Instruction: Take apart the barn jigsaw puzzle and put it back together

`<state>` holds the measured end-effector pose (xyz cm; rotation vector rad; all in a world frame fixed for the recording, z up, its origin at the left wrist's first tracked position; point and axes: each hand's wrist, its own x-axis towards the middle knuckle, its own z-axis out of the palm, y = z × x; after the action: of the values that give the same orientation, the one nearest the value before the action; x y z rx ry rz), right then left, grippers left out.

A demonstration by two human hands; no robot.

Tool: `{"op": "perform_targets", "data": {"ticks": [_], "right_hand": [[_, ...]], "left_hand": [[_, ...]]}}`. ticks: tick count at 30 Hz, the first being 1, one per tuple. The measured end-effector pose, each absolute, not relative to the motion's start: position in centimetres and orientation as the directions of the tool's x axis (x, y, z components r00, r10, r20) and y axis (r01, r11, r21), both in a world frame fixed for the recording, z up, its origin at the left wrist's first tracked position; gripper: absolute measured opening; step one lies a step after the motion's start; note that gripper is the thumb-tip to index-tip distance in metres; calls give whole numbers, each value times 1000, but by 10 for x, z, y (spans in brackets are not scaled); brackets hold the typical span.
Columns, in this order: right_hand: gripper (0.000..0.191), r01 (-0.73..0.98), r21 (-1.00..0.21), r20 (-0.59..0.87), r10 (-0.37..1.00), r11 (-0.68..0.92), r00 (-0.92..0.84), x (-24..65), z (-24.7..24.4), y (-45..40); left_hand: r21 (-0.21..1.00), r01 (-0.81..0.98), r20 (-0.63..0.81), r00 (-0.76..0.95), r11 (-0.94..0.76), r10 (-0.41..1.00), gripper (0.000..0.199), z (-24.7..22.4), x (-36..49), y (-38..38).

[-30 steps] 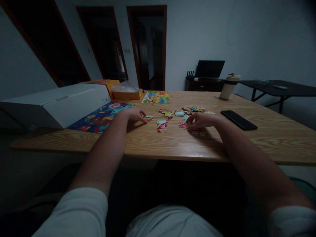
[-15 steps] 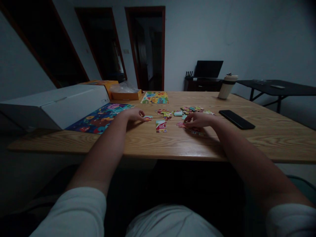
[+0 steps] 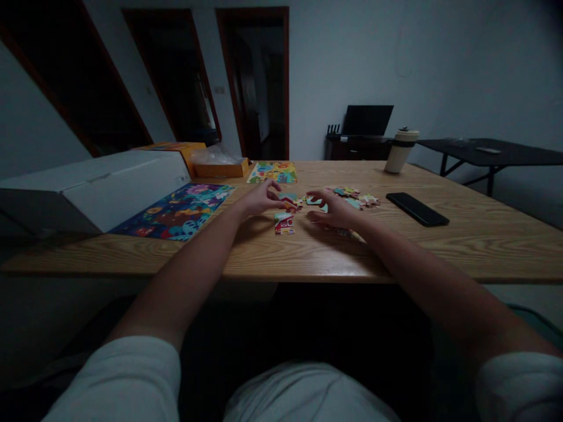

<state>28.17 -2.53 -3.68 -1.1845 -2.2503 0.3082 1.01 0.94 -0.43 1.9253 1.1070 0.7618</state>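
Observation:
My left hand (image 3: 261, 199) pinches a teal and red jigsaw puzzle piece (image 3: 288, 199), thumb and fingers at its left edge, just above the table. Directly below lies a small joined section of puzzle (image 3: 284, 224) with a red barn picture. My right hand (image 3: 332, 210) hovers to the right of it with thumb and fingers apart, and I see nothing between them. Under and around that hand are loose puzzle pieces (image 3: 367, 201) in a spread heap; the palm hides some of them.
A dark blue picture sheet (image 3: 176, 211) lies left beside a long white box (image 3: 118, 181). Farther back are an orange box tray (image 3: 222, 170) with clear plastic and a yellow picture sheet (image 3: 272, 172). On the right are a black phone (image 3: 417, 209) and a lidded cup (image 3: 401, 152).
My left hand has moved right and slightly away from me with its piece, over the barn section. My right hand has opened its fingers and shifted slightly left.

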Motion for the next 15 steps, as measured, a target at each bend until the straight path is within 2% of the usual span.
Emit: {"op": "perform_targets", "data": {"ticks": [2,4,6,10,12,15], "right_hand": [[64,646,-464,409,794,605,-449,275,-40,-25],[53,641,-465,401,791,610,-462,269,-42,-25],[42,650,-447,415,786,615,-459,265,-43,-25],[41,680,-414,446,786,605,-428,262,-42,-26],[39,697,-399,426,794,595,-434,263,-42,-25],[32,716,-355,346,796,601,-496,267,-42,-21]], "left_hand": [[885,357,105,474,-299,875,45,-8,24,4],[894,331,113,487,-303,866,43,-12,31,1],[882,336,130,498,-329,857,39,-14,34,-1],[842,386,128,534,-376,836,37,-14,31,1],[764,486,111,548,-424,829,42,-13,27,4],[548,642,47,616,-536,786,52,-10,19,9]]}}
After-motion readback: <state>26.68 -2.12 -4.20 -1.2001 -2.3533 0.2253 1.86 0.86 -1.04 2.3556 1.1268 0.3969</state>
